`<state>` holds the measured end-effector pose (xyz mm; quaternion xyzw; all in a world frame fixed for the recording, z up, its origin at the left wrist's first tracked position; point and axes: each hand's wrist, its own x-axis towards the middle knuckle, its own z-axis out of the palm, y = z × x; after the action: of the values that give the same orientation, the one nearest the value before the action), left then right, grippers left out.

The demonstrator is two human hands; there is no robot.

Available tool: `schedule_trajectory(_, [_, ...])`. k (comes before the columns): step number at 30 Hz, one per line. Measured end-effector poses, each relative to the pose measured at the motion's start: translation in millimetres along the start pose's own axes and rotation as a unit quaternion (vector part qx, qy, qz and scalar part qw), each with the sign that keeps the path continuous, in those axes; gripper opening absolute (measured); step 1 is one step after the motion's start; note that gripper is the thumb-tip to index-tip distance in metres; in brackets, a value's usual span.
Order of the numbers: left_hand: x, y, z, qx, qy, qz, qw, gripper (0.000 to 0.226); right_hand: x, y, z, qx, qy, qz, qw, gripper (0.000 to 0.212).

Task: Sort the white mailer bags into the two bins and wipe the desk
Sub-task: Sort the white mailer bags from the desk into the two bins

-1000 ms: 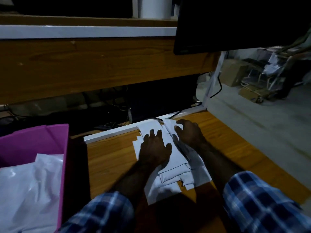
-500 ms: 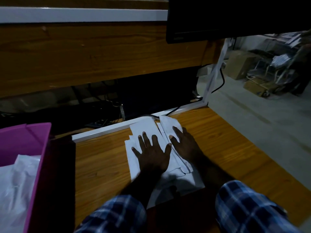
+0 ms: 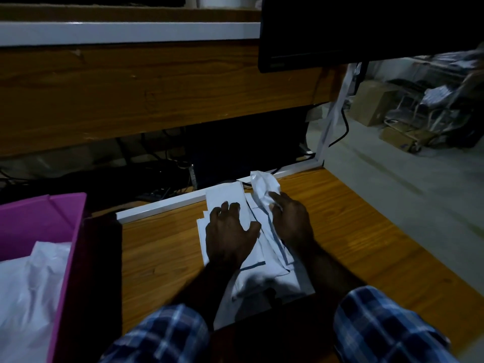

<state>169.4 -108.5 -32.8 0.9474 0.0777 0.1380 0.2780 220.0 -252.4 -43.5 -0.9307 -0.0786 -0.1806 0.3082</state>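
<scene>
Two plaid sleeves (image 3: 167,334) are reaching over a wooden bench (image 3: 366,231). The left hand (image 3: 229,235) is pressing down, fingers spread, on a pile of white mailer bags (image 3: 264,273). Just beside it, the right hand (image 3: 289,218) is pinching one crumpled bag (image 3: 262,188), lifting its far end. Well left, a pink bin (image 3: 36,221) is holding white bags.

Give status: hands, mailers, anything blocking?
Left hand flat on mailer stack. Right hand pinching top mailer, lifting its end. Pink bin at left, part-filled; nothing blocking.
</scene>
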Motion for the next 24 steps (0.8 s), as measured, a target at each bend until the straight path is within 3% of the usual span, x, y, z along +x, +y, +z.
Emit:
schedule_trajectory(4, [-0.7, 5.7, -26.2, -0.036, 0.055, 0.034, 0.997, 0.049, 4.4, -27.8, -4.8, 0.038, 0.051, -0.010, 0.998, 0.033])
schedule_trajectory(8, [-1.0, 3.1, -59.8, -0.018, 0.091, 0.071, 0.993, 0.056, 2.8, -62.1, -13.5, 0.074, 0.103, -0.017, 0.992, 0.035])
schedule_trajectory(14, [-12.0, -26.2, -126.6, -0.008, 0.140, 0.065, 0.988, 0.060, -12.7, -121.6, -9.0, 0.103, 0.114, -0.023, 0.988, 0.041])
schedule_trajectory(19, [-39.9, -61.6, -196.2, -0.030, 0.181, 0.063, 0.981, 0.068, -31.4, -200.0, 3.5, 0.123, 0.127, -0.047, 0.983, 0.040])
schedule_trajectory(24, [-70.2, -116.0, -271.1, -0.039, 0.231, 0.065, 0.970, 0.058, -59.4, -302.7, 20.4, 0.168, 0.130, -0.083, 0.974, 0.042])
